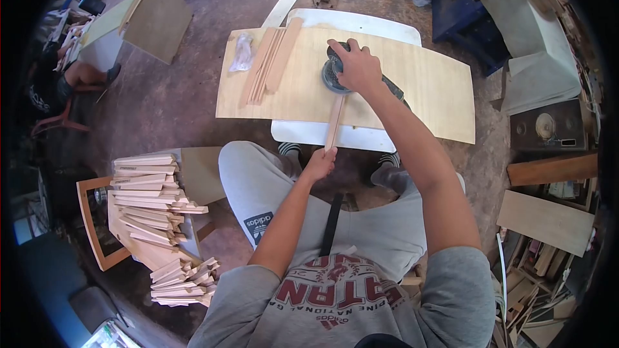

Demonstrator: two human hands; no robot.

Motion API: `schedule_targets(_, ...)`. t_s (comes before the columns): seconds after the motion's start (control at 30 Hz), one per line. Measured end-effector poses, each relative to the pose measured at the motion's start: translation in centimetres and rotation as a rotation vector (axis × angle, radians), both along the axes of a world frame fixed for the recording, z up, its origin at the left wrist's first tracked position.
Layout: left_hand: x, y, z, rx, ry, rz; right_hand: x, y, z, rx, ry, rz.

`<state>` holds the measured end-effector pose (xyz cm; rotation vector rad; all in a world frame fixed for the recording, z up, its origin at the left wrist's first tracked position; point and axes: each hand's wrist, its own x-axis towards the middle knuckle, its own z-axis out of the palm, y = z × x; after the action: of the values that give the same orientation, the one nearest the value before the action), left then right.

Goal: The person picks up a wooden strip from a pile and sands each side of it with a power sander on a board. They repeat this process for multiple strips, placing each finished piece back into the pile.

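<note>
My right hand [360, 66] grips the top of a dark orbital sander [333, 77], which rests over the far end of a narrow wooden strip [335, 119]. With closed fingers, my left hand [320, 164] holds the near end of that strip, just off the front edge of the plywood board [425, 90]. Left of the sander, several more wooden strips [274, 58] lie side by side on the board. A crumpled clear plastic bag [242, 53] sits beside them. The sander's pad contact with the strip is partly hidden.
Stacks of cut wooden strips [145, 183] stand on a low support to my left, near a wooden frame [97, 254]. A white tabletop [361, 135] shows under the board. Another person [64, 87] sits at far left. Wood scraps and a speaker box [547, 125] line the right.
</note>
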<state>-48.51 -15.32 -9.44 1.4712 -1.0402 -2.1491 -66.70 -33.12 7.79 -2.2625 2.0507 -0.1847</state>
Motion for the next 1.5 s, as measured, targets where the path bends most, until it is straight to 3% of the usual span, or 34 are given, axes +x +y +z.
schedule_targets(0.57,-0.2,0.4,-0.1,-0.018,-0.031,0.033,2.1,9.1,0.3,0.040,-0.036,0.156)
schedule_targets(0.8,0.9,0.3,0.8,0.003,-0.022,0.015,-3.4,-0.1,-1.7,-0.081,-0.073,-0.281)
schedule_targets(0.87,1.1,0.2,0.4,-0.026,-0.079,0.084,-5.9,0.5,-2.6,-0.057,-0.034,-0.311)
schedule_targets(0.9,1.1,-0.1,0.2,-0.006,-0.031,0.174,-8.2,-0.1,-5.0,-0.047,-0.073,-0.306)
schedule_targets(0.97,1.5,-0.8,0.6,-0.086,0.198,0.385,-10.0,2.7,-4.6,-0.108,-0.098,-0.277)
schedule_targets(1.03,3.2,-1.7,5.2,-0.335,0.355,0.626,-13.4,3.4,-7.2,-0.115,-0.118,-0.227)
schedule_targets(1.1,8.5,-1.8,13.2,-0.603,0.044,0.844,-12.2,4.6,-5.3,0.011,0.029,-0.346)
schedule_targets(1.23,23.4,-1.4,12.6,-0.871,-0.397,1.373,-11.7,6.0,-4.5,-0.008,0.122,-0.375)
schedule_targets(1.27,26.1,1.7,16.9,-0.810,-0.822,1.279,-11.8,6.2,-4.5,-0.003,0.133,-0.378)
schedule_targets(1.3,31.2,2.2,13.6,-0.884,-0.967,1.410,-11.8,6.4,-4.5,0.004,0.142,-0.386)
schedule_targets(1.43,41.5,9.7,14.8,-0.678,-1.256,1.627,-11.8,6.6,-4.6,0.023,0.140,-0.398)
schedule_targets(1.5,46.9,13.2,11.3,-0.675,-1.317,1.761,-11.6,6.8,-4.5,0.015,0.131,-0.397)
